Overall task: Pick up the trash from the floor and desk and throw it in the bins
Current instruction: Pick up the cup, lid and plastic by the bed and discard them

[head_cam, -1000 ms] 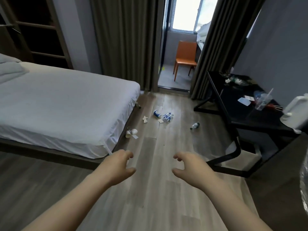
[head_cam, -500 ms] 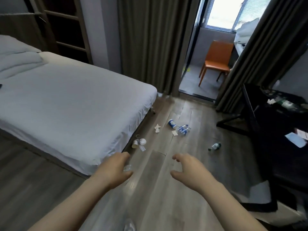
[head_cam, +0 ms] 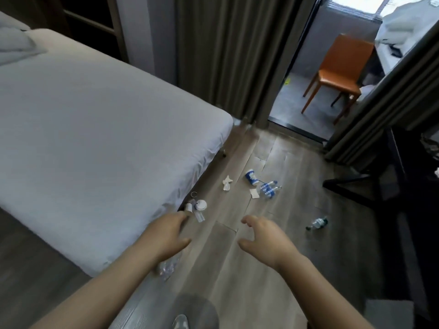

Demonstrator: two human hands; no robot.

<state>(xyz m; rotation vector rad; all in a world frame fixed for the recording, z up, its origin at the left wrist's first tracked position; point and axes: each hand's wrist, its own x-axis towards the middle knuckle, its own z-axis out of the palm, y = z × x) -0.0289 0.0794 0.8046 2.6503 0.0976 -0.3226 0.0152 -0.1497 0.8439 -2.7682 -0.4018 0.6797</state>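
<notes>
Grey wood-plank floor (head_cam: 249,269) runs up the middle here. On the left, a low bed (head_cam: 95,138) under a white sheet, with a pillow (head_cam: 14,43) at the far corner. Behind it are dark shelves (head_cam: 90,22) and a strip of pale wall (head_cam: 156,32). Long olive curtains (head_cam: 228,55) hang to the floor (parted at the doorway). Through the gap there's an orange chair (head_cam: 339,72) on grey flooring, and daylight blazes from the window (head_cam: 351,3) above. At the right edge sits a black desk (head_cam: 413,162), mostly in shadow.

White bed (head_cam: 95,129), orange chair (head_cam: 337,74), curtains (head_cam: 228,53)
</notes>
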